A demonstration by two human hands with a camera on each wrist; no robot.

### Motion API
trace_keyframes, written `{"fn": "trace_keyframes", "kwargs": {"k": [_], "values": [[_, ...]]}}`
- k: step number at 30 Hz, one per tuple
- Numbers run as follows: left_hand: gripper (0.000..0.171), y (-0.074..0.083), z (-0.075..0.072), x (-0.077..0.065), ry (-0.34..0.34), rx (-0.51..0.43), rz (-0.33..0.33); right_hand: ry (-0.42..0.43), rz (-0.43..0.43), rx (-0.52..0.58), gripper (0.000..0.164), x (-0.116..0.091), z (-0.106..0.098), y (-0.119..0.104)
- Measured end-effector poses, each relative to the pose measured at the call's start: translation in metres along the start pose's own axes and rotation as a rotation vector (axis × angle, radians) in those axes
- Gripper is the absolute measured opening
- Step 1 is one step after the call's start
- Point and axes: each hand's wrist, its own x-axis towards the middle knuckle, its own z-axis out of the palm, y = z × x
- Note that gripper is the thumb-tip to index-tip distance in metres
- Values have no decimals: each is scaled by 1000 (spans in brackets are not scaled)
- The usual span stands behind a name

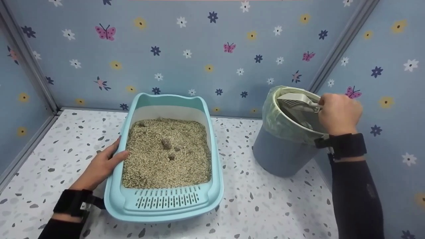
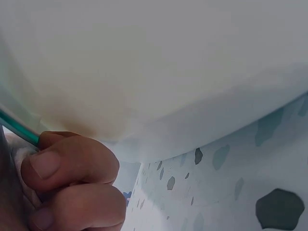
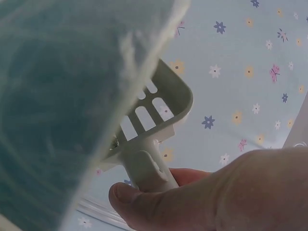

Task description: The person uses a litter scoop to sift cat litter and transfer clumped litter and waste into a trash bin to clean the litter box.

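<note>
A light-blue litter box full of tan granular litter stands left of centre, with several dark clumps on the surface. My left hand grips its left rim, thumb on top and fingers curled underneath, as the left wrist view shows fingers below the edge. With my right hand I hold the handle of a pale grey slotted litter scoop. The scoop is tilted over the mouth of a blue-grey bin, partly hidden by the bin's rim in the right wrist view.
A thin translucent yellowish bag lines the bin and folds over its rim. The speckled white tabletop carries both box and bin. Blue panels with flowers and butterflies enclose the back and both sides, close behind the bin.
</note>
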Motion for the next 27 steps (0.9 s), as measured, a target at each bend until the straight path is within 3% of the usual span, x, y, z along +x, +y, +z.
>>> {"fn": "trace_keyframes", "kwargs": {"k": [8,21,27], "values": [[75,-2,-1,0,-14,2,-7,-3,-3,11,25,-1,1,0],[75,1,-1,-1,-13,0,0,-191,188,119,37,-6,-22,5],[74,-1,0,-1,-9,-9,17,-187,187,206,44,-13,-35,-3]]}}
